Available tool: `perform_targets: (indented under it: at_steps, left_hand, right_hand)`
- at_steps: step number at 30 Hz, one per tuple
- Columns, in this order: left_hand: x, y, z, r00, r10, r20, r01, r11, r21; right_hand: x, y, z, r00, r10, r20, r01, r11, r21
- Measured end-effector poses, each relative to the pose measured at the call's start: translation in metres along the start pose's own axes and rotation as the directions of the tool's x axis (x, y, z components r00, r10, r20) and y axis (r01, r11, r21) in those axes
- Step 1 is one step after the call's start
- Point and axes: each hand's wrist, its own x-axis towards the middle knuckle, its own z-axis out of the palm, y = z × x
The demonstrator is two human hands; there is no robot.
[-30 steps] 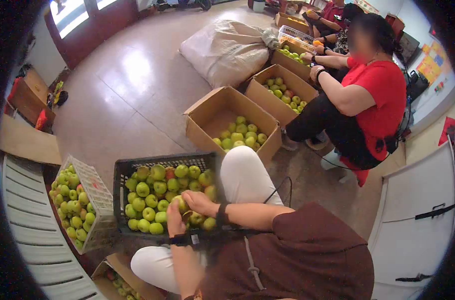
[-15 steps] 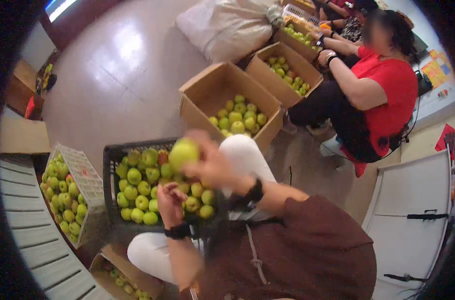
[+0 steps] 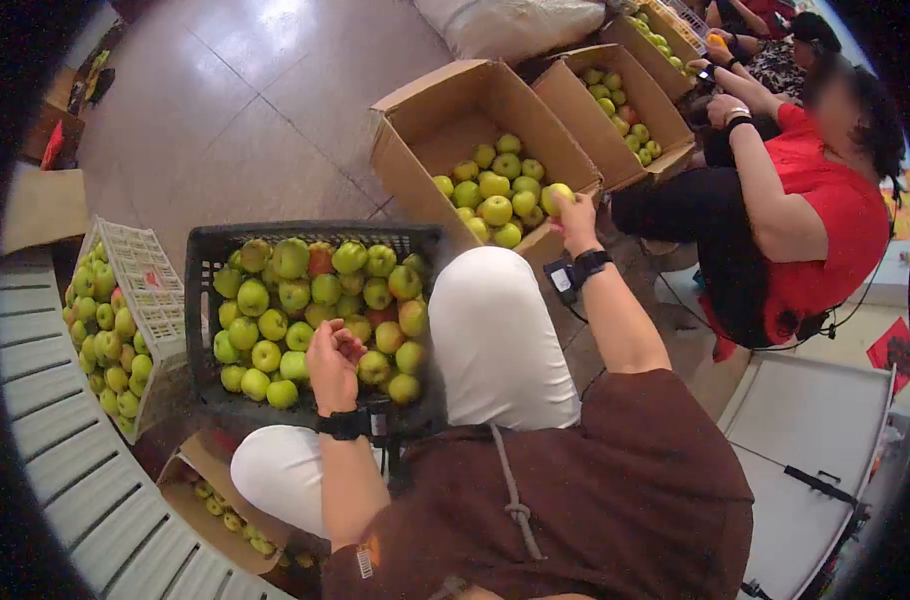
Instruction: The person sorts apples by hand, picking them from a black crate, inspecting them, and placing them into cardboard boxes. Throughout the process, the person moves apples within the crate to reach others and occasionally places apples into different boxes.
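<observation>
My right hand (image 3: 575,222) grips a yellow-green apple (image 3: 557,198) at the right side of an open cardboard box (image 3: 415,150). Several green apples (image 3: 495,210) lie inside that box. Over the black plastic crate (image 3: 203,330) hangs my left hand (image 3: 333,360), palm turned inward, its fingers loosely curled and apart with nothing visible in them. Green apples (image 3: 265,355), some with red patches, fill the crate, which stands in front of my knees.
A white crate of apples (image 3: 155,275) leans on the left beside a slatted grey surface (image 3: 45,400). Another apple box (image 3: 565,110) adjoins mine, near a person in a red shirt (image 3: 775,200). A large whitish sack (image 3: 505,25) lies behind. A low box (image 3: 235,540) sits bottom left.
My right hand has carried the apple from above the black crate rightward to the cardboard box. My left hand stays over the crate. The view has shifted.
</observation>
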Motion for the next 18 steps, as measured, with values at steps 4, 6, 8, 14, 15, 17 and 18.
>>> perform_targets:
  at_steps: [4, 6, 8, 14, 15, 17, 18]
  left_hand:
    - [0.006, -0.002, 0.004, 0.997, -0.056, -0.059, 0.056, 0.998, 0.006]
    - [0.011, -0.005, 0.0, 0.995, -0.064, -0.074, 0.066, 0.998, 0.024]
    - [0.015, -0.008, -0.002, 0.994, -0.066, -0.091, 0.069, 0.997, 0.035]
    - [0.023, -0.013, -0.003, 0.991, -0.081, -0.104, 0.086, 0.995, 0.049]
    - [0.026, -0.016, -0.008, 0.993, -0.076, -0.091, 0.08, 0.996, 0.046]
    - [0.028, -0.021, -0.015, 0.996, -0.058, -0.071, 0.061, 0.997, 0.041]
    - [0.029, -0.022, -0.016, 0.996, -0.044, -0.072, 0.047, 0.998, 0.043]
  right_hand:
    - [-0.011, -0.028, 0.008, 0.93, -0.331, 0.158, 0.325, 0.541, -0.776]
    - [-0.005, -0.032, 0.01, 0.919, -0.275, 0.282, 0.352, 0.257, -0.9]
    - [0.014, -0.023, 0.018, 0.944, -0.164, 0.285, 0.308, 0.133, -0.942]
    - [0.026, -0.014, 0.037, 0.948, 0.086, 0.306, 0.31, -0.041, -0.95]
    - [0.024, -0.014, 0.038, 0.953, 0.105, 0.286, 0.29, -0.031, -0.956]
    - [0.022, -0.01, 0.038, 0.959, 0.079, 0.271, 0.272, -0.012, -0.962]
    - [0.022, -0.003, 0.034, 0.959, 0.038, 0.279, 0.28, 0.001, -0.96]
